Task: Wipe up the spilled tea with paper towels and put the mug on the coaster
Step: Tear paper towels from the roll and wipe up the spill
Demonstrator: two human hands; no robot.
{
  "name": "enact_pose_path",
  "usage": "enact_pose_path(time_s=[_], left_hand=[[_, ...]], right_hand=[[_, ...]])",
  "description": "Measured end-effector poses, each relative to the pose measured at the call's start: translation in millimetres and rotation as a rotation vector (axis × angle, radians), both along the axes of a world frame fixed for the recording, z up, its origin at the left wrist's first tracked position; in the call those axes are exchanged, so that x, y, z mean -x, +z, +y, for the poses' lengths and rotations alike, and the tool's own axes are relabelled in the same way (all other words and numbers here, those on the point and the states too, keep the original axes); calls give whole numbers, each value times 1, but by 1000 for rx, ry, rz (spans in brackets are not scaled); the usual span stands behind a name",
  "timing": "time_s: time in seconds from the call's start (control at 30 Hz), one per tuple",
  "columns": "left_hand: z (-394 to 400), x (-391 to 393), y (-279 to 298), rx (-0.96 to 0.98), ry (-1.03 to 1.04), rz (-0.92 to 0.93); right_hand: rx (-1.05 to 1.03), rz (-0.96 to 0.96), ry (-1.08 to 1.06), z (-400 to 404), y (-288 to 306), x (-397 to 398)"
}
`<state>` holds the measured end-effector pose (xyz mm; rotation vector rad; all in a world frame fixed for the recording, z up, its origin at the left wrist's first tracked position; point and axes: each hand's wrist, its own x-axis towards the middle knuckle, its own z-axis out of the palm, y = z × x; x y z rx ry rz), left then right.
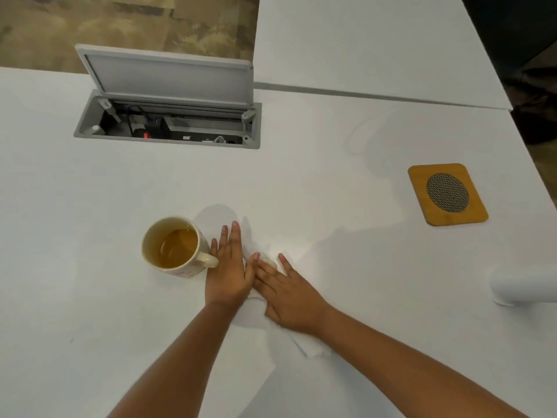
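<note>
- Left hand (227,271): lower centre of the frame, palm down, fingers spread flat on a white paper towel (304,342) that lies on the white bench (90,297); it grips nothing.
- Right hand (289,300): just right of the left hand, likewise flat and open on the paper towel, fingers pointing toward the upper left; the two hands touch at the thumb side.
- Paper towel: spread under both hands, with a crumpled corner showing below the right wrist; its outline is hard to tell from the bench surface.
- Mug (174,247): cream, upright, holding amber tea, just left of the left hand; its handle points right and lies against the little finger.
- Coaster (447,194): wooden square with a round mesh centre, at the right of the frame, well apart from the mug, bare.
- Paper towel roll (524,286): lying at the right edge, partly cut off.
- Cable box (167,122): upper left, lid raised, cables inside.
</note>
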<state>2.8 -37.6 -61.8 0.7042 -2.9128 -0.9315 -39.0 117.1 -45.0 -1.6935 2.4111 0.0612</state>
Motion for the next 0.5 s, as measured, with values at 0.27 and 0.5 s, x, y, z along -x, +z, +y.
enact_pose_path(time_s=[0.27,0.5], left_hand=[[-3,2,-2,-16,-37,37],[-1,3,-6,132,-81,-59]], right_hand=[[92,40,101,-35,1,58],[119,78,44,-36,-13,66]])
